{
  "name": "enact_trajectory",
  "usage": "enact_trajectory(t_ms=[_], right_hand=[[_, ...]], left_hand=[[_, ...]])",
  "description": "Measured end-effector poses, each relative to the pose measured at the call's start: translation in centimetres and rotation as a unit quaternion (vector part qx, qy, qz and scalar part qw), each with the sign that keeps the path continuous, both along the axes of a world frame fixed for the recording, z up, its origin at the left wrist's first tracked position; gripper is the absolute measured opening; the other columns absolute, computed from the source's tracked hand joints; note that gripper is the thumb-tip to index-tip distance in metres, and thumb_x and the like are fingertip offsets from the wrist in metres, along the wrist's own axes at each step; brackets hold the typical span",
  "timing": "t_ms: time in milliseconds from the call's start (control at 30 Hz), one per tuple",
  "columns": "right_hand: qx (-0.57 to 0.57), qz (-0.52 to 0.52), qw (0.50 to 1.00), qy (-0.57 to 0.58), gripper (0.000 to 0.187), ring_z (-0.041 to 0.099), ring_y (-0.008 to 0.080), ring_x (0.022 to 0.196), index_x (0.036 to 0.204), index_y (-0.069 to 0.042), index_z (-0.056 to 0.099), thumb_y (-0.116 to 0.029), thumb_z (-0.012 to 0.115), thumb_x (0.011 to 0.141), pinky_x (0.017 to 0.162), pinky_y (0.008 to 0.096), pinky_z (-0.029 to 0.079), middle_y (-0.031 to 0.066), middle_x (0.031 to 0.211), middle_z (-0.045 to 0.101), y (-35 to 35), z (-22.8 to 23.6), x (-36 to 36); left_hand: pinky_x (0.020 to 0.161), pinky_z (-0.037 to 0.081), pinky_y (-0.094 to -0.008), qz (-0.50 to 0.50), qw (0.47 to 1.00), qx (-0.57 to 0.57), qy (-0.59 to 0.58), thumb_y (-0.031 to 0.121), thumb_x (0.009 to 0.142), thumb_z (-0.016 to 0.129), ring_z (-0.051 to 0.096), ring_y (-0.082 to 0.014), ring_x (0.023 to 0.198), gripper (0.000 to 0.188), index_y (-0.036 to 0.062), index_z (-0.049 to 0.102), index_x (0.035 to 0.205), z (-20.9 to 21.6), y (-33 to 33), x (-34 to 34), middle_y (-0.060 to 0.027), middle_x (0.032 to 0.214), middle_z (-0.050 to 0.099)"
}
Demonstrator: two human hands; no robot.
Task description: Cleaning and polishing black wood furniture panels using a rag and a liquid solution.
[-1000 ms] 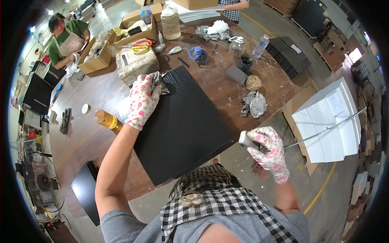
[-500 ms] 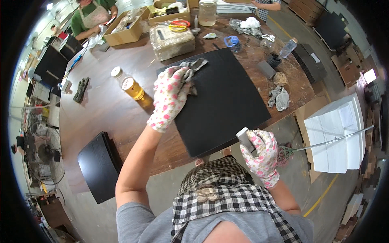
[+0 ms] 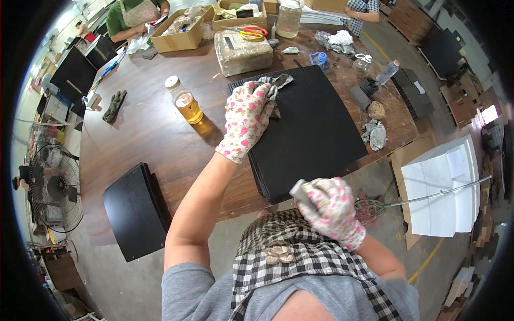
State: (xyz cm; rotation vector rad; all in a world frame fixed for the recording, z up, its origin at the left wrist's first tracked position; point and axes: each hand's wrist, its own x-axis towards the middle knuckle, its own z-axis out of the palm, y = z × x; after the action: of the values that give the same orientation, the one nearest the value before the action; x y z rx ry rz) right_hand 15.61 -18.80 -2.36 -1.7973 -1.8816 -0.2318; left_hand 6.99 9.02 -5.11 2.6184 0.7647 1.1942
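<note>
A stack of black boards (image 3: pixel 313 131) lies on the brown table, its near corner at the front edge. My left hand (image 3: pixel 245 120), in a white glove with pink flowers, is closed on a grey rag (image 3: pixel 280 81) and presses it on the stack's far left part. In a matching glove, my right hand (image 3: pixel 336 213) grips a small grey block (image 3: pixel 304 196) with a pale end. That hand is in front of the stack's near edge, above my checked apron, and slightly blurred. A bottle of yellow liquid (image 3: pixel 187 106) stands left of my left hand.
More black boards (image 3: pixel 135 211) lie at the table's left edge. A wrapped parcel (image 3: pixel 242 52) with scissors, open cartons (image 3: pixel 179 38) and a blue-topped bottle (image 3: pixel 320 61) stand along the far side. Crumpled rags (image 3: pixel 375 134) lie at right. Two people are across the table.
My right hand has moved left and slightly nearer to me with the grey block. My left hand stays on the rag at the stack's far left. The whole view has shifted a little.
</note>
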Motion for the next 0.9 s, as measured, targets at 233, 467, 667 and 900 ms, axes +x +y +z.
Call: enact_trajectory(t_ms=[233,467,667,900], right_hand=[[0.025,-0.195,0.979,0.046,0.036,0.063,0.0341,0.1,0.111,-0.002,0.07,-0.013,0.081,0.078,0.089,0.0454,0.052,0.0142,0.104,0.065,-4.3,0.1,10.7],[-0.017,-0.133,0.905,0.403,0.038,0.069,0.0213,0.109,0.121,-0.005,0.071,-0.016,0.08,0.086,0.096,0.0352,0.054,0.0084,0.116,0.072,-0.7,3.0,19.2],[-0.164,0.154,0.836,0.5,0.046,0.054,0.0065,0.082,0.139,-0.003,0.06,-0.021,0.07,0.098,0.074,0.0227,0.046,-0.0003,0.106,0.068,14.7,5.4,20.1],[-0.246,0.308,0.694,0.603,0.041,0.058,0.0035,0.092,0.138,-0.005,0.061,-0.018,0.067,0.101,0.077,0.0214,0.049,0.0008,0.121,0.07,20.1,-1.4,21.2]], left_hand=[[0.092,0.048,-0.0462,-0.02,1.0,0.005,-0.006,0.014,0.091,0.069,0.058,-0.0375,0.112,0.036,0.0074,0.065,0.127,0.0,0.1,-0.2,-0.0152,0.12,0.063],[0.096,0.048,-0.045,-0.045,0.998,-0.023,0.03,0.011,0.09,0.07,0.059,-0.0371,0.113,0.037,0.0048,0.065,0.126,0.9,0.5,-0.2,-0.015,0.12,0.062],[0.088,0.056,-0.0411,-0.148,0.963,-0.226,-0.003,0.007,0.089,0.073,0.067,-0.0362,0.103,0.026,0.0023,0.07,0.114,4.6,-3.5,-1.0,-0.0152,0.114,0.067],[0.102,0.049,-0.0504,-0.2,0.97,-0.035,0.133,0.026,0.093,0.068,0.063,-0.0362,0.115,0.038,0.0014,0.066,0.122,3.7,-16.4,6.1,-0.0202,0.12,0.066]])
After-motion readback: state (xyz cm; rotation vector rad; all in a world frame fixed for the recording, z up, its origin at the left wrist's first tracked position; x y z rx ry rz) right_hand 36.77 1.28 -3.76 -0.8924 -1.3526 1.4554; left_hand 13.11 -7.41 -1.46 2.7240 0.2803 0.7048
